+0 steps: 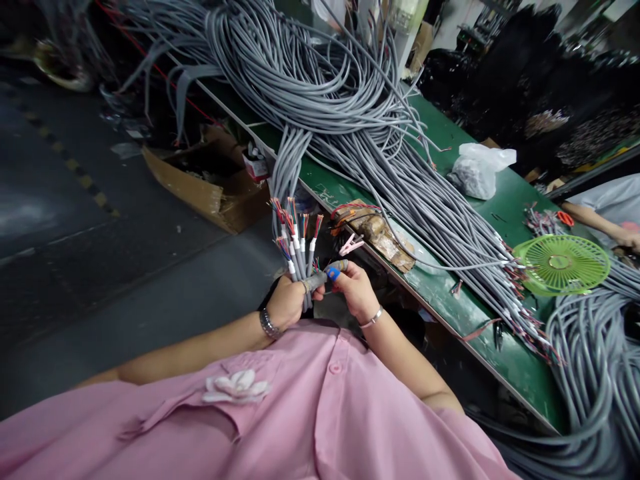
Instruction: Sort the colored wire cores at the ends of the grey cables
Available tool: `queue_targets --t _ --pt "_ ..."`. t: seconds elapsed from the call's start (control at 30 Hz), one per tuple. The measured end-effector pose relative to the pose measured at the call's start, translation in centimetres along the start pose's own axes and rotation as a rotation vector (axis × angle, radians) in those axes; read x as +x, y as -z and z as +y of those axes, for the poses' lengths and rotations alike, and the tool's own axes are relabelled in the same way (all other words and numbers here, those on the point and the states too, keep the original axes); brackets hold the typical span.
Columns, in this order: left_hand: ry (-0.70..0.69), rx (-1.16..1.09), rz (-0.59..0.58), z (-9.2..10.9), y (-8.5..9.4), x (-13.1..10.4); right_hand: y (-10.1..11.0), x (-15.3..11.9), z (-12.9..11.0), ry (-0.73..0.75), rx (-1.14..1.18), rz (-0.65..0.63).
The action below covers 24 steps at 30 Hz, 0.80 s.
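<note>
My left hand (286, 301) is closed around a bundle of grey cables (299, 257) in front of my chest. Their upper ends are stripped, with white sleeves and fanned-out red, blue, green and black wires (291, 217). Grey wrapping covers my left thumb, which lies across the bundle. Just to the right, my right hand (357, 290) has its thumb and index finger pinched together beside the cables. Blue wrapping shows on that thumb and grey wrapping on the index finger. Whatever lies in this pinch is too small to make out.
A green table (440, 293) carries a large heap of grey cables (300, 73), a pink clip (351, 245), a plastic bag (481, 170) and a green fan (563, 263). An open cardboard box (215, 193) stands below left. Another person's arm (597, 223) reaches in at right.
</note>
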<state>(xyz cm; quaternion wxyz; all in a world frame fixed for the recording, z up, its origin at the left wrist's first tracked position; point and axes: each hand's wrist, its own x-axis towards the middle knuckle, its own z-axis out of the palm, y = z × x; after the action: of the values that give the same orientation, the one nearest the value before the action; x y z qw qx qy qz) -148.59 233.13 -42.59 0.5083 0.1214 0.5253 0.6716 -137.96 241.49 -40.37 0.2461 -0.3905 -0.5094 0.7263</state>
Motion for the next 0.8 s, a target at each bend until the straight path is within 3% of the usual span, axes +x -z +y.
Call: queue_targets --t 0.23,0.57,0.8 --pt "0.006 -0.006 -0.044 0.3 -0.1 0.0 0.3 0.3 0.5 -0.002 0.053 0.031" --pt "0.078 -0.097 -0.061 2.5 -0.8 -0.2 3.4 2.3 -0.6 -0.078 0.302 0.066" --pt "0.116 -0.120 -0.072 2.8 -2.4 0.5 2.6 4.1 -1.7 0.006 0.344 -0.037"
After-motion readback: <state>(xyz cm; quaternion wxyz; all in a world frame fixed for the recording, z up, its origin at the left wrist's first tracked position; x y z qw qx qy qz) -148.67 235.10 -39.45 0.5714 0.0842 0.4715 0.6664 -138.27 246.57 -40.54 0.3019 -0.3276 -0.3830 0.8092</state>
